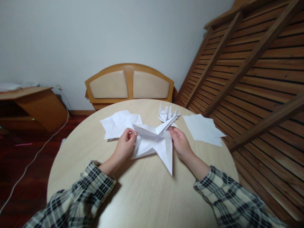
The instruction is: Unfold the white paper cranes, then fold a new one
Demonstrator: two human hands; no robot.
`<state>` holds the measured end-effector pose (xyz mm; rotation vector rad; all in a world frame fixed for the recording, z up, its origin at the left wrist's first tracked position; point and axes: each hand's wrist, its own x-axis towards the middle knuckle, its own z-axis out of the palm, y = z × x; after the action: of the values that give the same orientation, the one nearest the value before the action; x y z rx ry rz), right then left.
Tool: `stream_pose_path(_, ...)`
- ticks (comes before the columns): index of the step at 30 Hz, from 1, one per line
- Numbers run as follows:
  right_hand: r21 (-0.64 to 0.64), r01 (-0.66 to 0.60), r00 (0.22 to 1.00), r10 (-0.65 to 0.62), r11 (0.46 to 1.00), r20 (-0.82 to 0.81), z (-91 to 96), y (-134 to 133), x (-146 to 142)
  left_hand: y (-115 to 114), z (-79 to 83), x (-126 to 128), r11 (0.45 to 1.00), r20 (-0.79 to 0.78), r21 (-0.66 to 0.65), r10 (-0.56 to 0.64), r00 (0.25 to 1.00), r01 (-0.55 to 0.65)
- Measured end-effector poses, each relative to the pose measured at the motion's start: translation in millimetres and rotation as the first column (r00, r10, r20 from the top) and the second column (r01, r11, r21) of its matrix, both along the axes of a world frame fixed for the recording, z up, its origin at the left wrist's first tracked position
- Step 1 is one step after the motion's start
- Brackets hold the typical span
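A partly folded sheet of creased white paper point(154, 142), opened into a star-like shape with long points, is held over the middle of a round, pale wood-grain table point(147, 196). Its left edge is pinched between the thumb and bent fingers of the left hand point(127, 142), and its right side is gripped by the thumb and fingers of the right hand point(180, 141). One sharp point is directed toward the table's near edge, while a narrow, folded point is angled toward its far right. Whether the table is touched by the paper cannot be told.

On the table's far left part, a loose, crease-marked white paper piece point(121, 123) is laid, just beyond the left hand. Near the table's far edge, right of its middle, a cluster of small, white, pointed folded-paper figures point(167, 114) is gathered; how many are there cannot be made out. On the table's right part, flat white paper sheets point(203, 129) are overlapped in a loose spread.

Both forearms are covered by black-and-cream plaid sleeves point(83, 193). Behind the table, an arched wooden headboard with two beige padded panels point(130, 84) is seen, and to the table's right a brown slatted wooden frame point(249, 72) is leaned at a slant.
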<state>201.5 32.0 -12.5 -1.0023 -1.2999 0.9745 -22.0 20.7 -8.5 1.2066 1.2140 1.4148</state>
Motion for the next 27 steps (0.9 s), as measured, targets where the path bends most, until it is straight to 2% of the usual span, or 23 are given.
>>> stream_pose_path(4, 0.045, 0.058, 0.998, -0.059, 0.997, 0.011, 0.2, -1.1, 0.9, 4.9, -8.1, -4.4, 0.999, -0.003, 0.018, -0.039, 0.999, 0.039)
stream_pose_path(8, -0.049, 0.094, 0.993, -0.097, 0.994, -0.06, 3.9, -0.7, 1.9, 4.8, -10.8, -5.5, 0.996, -0.058, 0.077, -0.041, 0.998, 0.045)
stream_pose_path(14, -0.162, 0.05, 0.973, -0.085, 0.986, -0.216, 3.4, -0.1, -2.7, -3.5, -0.2, -1.4, 0.988, -0.058, 0.147, -0.046, 0.997, 0.054)
stream_pose_path(16, -0.174, 0.036, 0.963, -0.081, 0.984, -0.259, 2.3, -0.5, -4.0, -2.5, -1.7, -2.4, 0.987, -0.076, 0.149, -0.054, 0.996, 0.065)
stream_pose_path(18, -0.176, 0.038, 0.961, -0.084, 0.984, -0.263, 1.1, -0.7, -4.3, 1.0, -7.6, -5.4, 0.986, -0.159, 0.147, -0.054, 0.986, 0.078)
stream_pose_path(21, -0.134, 0.044, 0.98, -0.069, 0.99, -0.187, -1.4, -0.2, -4.4, 6.9, -18.2, -10.7, 0.976, -0.401, 0.182, -0.04, 0.915, 0.122)
stream_pose_path(23, -0.069, 0.046, 0.994, -0.053, 0.997, -0.101, -3.1, 0.0, -5.5, 8.0, -21.2, -12.8, 0.954, -0.51, 0.281, 0.054, 0.858, 0.107)
stream_pose_path(25, 0.001, 0.049, 0.999, -0.049, 0.999, 0.016, -4.1, -0.5, -7.4, 6.0, -19.3, -13.4, 0.898, -0.612, 0.425, 0.191, 0.768, 0.115)
stream_pose_path(27, 0.054, 0.04, 0.991, -0.047, 0.998, 0.128, -4.1, -1.9, -9.5, 2.3, -14.1, -13.0, 0.83, -0.701, 0.532, 0.321, 0.638, 0.167)
